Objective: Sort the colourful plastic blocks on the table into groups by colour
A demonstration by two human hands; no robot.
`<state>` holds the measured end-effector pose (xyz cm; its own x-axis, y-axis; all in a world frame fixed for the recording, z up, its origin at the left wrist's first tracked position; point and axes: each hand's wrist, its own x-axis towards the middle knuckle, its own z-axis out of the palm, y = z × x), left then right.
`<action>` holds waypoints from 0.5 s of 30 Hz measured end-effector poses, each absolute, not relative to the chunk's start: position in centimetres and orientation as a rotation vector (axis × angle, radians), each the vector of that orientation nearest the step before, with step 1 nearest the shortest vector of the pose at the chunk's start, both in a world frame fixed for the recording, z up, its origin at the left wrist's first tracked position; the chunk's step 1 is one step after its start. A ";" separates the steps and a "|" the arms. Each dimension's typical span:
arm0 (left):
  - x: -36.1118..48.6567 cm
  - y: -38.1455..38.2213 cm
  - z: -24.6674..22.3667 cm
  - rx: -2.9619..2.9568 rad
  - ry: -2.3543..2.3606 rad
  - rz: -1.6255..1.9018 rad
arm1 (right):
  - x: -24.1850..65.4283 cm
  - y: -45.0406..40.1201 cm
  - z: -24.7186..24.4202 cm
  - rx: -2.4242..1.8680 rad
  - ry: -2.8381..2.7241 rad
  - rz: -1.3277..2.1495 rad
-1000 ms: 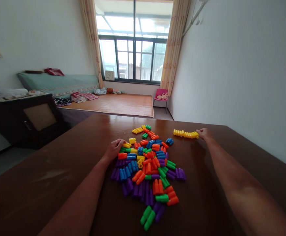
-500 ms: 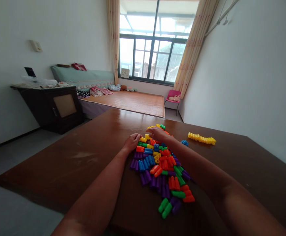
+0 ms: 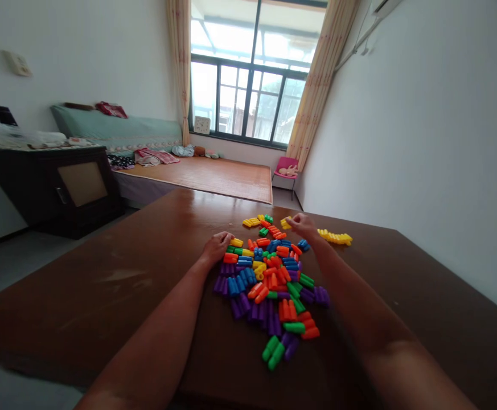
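Yellow block [image 3: 285, 223] is pinched in the right hand [image 3: 303, 225], left of the yellow row [image 3: 335, 237] on the far surface [image 3: 146, 245]; left hand [image 3: 216, 249] touches the pile's [image 3: 274, 280] left edge, grip unclear.

Daylight pouring through a blown-out window [image 3: 249, 97], pale sheen by the far left corner of the tabletop [image 3: 146, 245], near edge dim and soft, wide-angle stretch

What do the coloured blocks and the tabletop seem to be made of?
Coloured blocks: probably moulded plastic, smooth and slightly glossy, judging by their solid bright colours and repeated rounded shapes.
Tabletop: perhaps varnished wood, dark brown and glossy, with light reflecting near its far edge; laminate is possible.
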<state>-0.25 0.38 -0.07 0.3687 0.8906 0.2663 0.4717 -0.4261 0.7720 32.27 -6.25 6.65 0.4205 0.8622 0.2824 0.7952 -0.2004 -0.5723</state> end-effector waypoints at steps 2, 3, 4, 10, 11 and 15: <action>-0.2 0.4 0.0 2.034 1.183 0.922 | 36.9 -8.8 5.3 -2.092 -1.171 0.162; -0.2 0.4 0.0 2.031 1.181 0.929 | 38.7 -10.0 4.5 -2.159 -1.095 0.159; -0.2 0.4 0.1 2.029 1.175 0.940 | 40.2 -11.1 3.8 -2.242 -1.068 0.145; -0.5 0.3 0.1 1.997 1.086 0.973 | 42.9 -14.9 1.3 -2.491 -1.124 -0.064; -0.6 0.3 0.0 2.003 1.079 0.970 | 43.1 -15.1 1.2 -2.436 -1.135 -0.102; -0.6 0.5 0.0 2.025 1.080 0.973 | 44.3 -15.8 0.7 -2.046 -1.468 0.035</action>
